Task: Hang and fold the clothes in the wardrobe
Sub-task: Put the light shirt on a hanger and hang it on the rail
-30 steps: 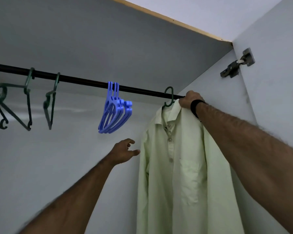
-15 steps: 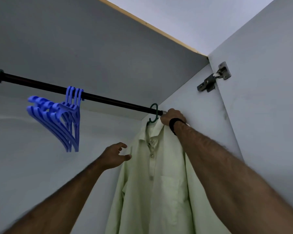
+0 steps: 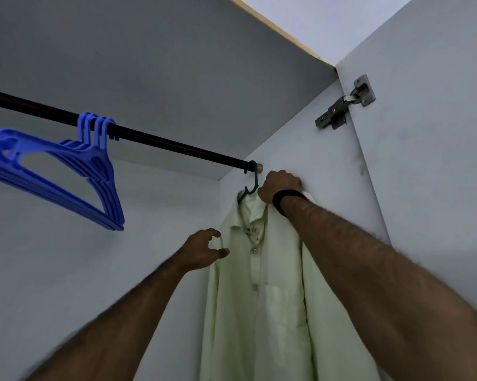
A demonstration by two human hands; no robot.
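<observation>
1. A pale green shirt is hanging on a dark green hanger, and the hanger's hook is sitting over the black rod at its far right end, right against the wardrobe's side wall.
2. The right hand is reaching up just under the rod's end, fingers curled down, gripping the shirt at its right shoulder beside the collar; a black band is circling the wrist.
3. The left hand is hovering at the shirt's left edge, below the collar, fingers loosely bent and spread, thumb pointing toward the cloth. It is holding nothing; I cannot tell whether the thumb tip is touching the fabric.
4. The shirt is facing outward, buttoned down the front, with a chest pocket showing and the body draping down out of view.
5. Farther left on the rod, well apart from the shirt, a bunch of blue hangers is hanging bare, swung out at a slant.
6. A metal hinge is sitting high on the right, where the open door is meeting the side wall.
</observation>
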